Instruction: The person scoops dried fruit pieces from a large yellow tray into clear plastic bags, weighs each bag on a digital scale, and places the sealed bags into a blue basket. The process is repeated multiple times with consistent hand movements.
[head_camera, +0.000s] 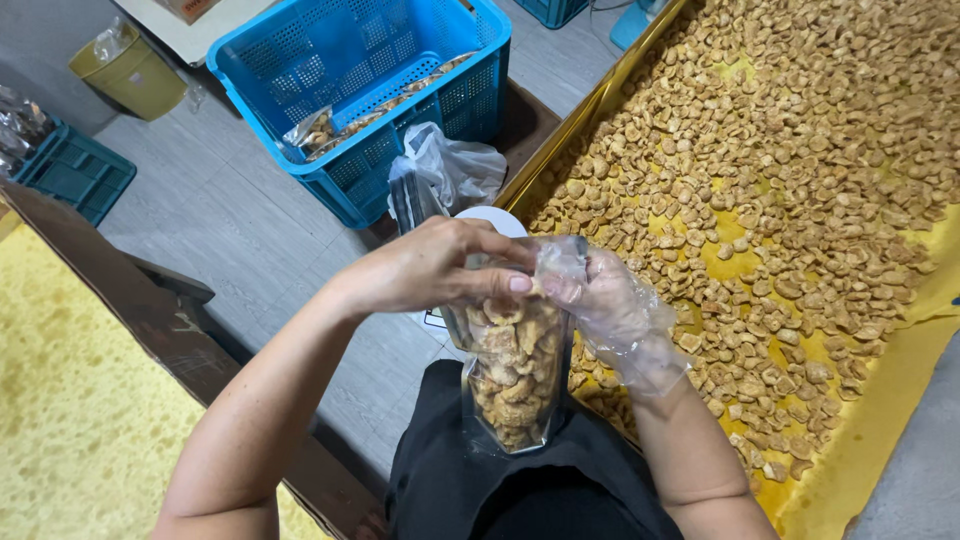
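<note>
Pouch (515, 375) of fried snack pieces stands upright in the person's lap, held at its top by both hands, low in the middle of the view. It is clear plastic and filled most of the way up with golden-brown chunks.

Going from the left: a yellow surface (70, 420) fills the lower left corner, edged by a dark wooden board (150, 310). Above it, on the grey floor (230, 210), sit a teal crate (75, 172) and a yellow bin (135, 72) with a plastic liner. Further along stands a blue crate (380, 70) with a few filled pouches lying across its bottom, and just below it a crumpled white bag (450, 170).

The left hand (430, 265) is bare; its fingers are closed on the pouch's upper edge, thumb and fingertips pinching the rim from the left. The right hand (610, 305) wears a loose clear plastic glove and pinches the same rim from the other side — the two sets of fingertips meet at the mouth of the pouch. Whether the mouth is sealed cannot be told.

To the right, a long gold-rimmed tray (880, 420) lined in yellow runs from the lower right up to the top edge — loose snacks (800, 150) cover most of it, thickest toward the top.
</note>
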